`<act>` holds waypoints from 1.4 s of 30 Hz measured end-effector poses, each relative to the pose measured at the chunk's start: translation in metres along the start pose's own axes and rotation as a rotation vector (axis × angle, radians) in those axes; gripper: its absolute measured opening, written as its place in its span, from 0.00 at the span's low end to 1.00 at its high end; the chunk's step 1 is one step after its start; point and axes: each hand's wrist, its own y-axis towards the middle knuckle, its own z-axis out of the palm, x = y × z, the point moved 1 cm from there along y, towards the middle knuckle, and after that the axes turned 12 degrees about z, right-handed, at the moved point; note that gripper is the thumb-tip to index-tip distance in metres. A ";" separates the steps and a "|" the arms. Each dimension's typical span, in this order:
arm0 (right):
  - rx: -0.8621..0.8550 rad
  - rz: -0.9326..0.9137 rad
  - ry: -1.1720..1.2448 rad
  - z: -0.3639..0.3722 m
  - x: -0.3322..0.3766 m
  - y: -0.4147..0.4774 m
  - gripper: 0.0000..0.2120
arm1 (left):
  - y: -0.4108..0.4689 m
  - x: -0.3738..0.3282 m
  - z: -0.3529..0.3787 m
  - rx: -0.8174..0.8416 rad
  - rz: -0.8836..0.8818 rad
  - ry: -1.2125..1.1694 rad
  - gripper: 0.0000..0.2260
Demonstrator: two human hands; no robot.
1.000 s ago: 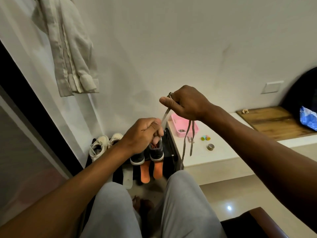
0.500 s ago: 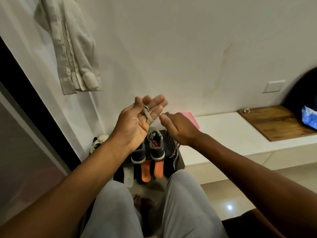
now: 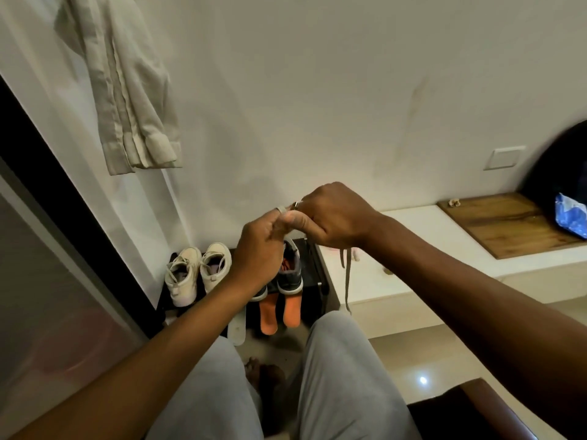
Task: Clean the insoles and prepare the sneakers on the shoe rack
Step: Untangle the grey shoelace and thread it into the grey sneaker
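Seated before a low shoe rack [image 3: 316, 268], a person holds both hands together at chest height over their grey-trousered knees. A pale shirt [image 3: 127, 90] hangs on the wall well above and to the left of the hands, and a white worktop [image 3: 451, 223] runs off to the right of the right hand, bearing a wooden board [image 3: 508, 223] at its far end. The left hand [image 3: 260, 249] has its fingers curled, with a turn of the grey shoelace [image 3: 347, 281] looped over a fingertip. The right hand [image 3: 333, 217], touching it, is closed in a pinch on the same shoelace, whose two loose ends dangle below the right wrist in front of the worktop's edge. Directly behind and below the left hand a pair of dark sneakers [image 3: 290, 274] stands on the rack, one largely hidden by the hand. A pair of beige sneakers [image 3: 184, 277] sits on the rack to the left of the left hand. Two orange insoles [image 3: 292, 309] hang from the rack's front edge below the dark sneakers, with a white insole [image 3: 236, 327] just beside them, under the left wrist.
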 end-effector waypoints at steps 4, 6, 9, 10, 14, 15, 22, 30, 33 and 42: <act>-0.089 -0.042 -0.043 -0.007 -0.015 0.009 0.40 | -0.009 -0.006 0.004 0.129 -0.092 -0.066 0.14; -0.115 -0.029 -0.001 -0.006 -0.018 0.012 0.38 | -0.012 -0.011 0.006 0.240 -0.129 -0.162 0.17; -0.115 0.059 0.114 0.002 -0.020 0.010 0.32 | -0.009 -0.026 0.005 0.270 -0.195 -0.389 0.20; -0.117 0.097 0.159 0.005 -0.020 0.009 0.32 | -0.006 -0.033 0.002 0.227 -0.227 -0.509 0.21; -0.096 0.230 0.360 0.023 -0.015 0.001 0.31 | 0.007 -0.053 -0.012 -0.050 -0.339 -0.921 0.20; -0.094 0.247 0.393 0.028 -0.014 -0.001 0.34 | 0.010 -0.055 -0.013 -0.121 -0.361 -1.007 0.20; 0.010 0.337 0.406 0.047 0.006 -0.014 0.27 | 0.028 -0.055 -0.019 -0.435 -0.369 -1.286 0.17; 0.126 0.220 0.145 0.029 0.013 -0.018 0.22 | 0.027 -0.024 -0.018 -0.520 -0.238 -0.813 0.13; 0.078 0.175 0.070 0.016 0.010 -0.013 0.28 | 0.016 -0.015 -0.013 -0.358 -0.161 -0.490 0.18; -0.147 0.029 0.103 -0.005 0.000 0.013 0.41 | -0.011 -0.021 0.012 0.089 -0.252 -0.292 0.18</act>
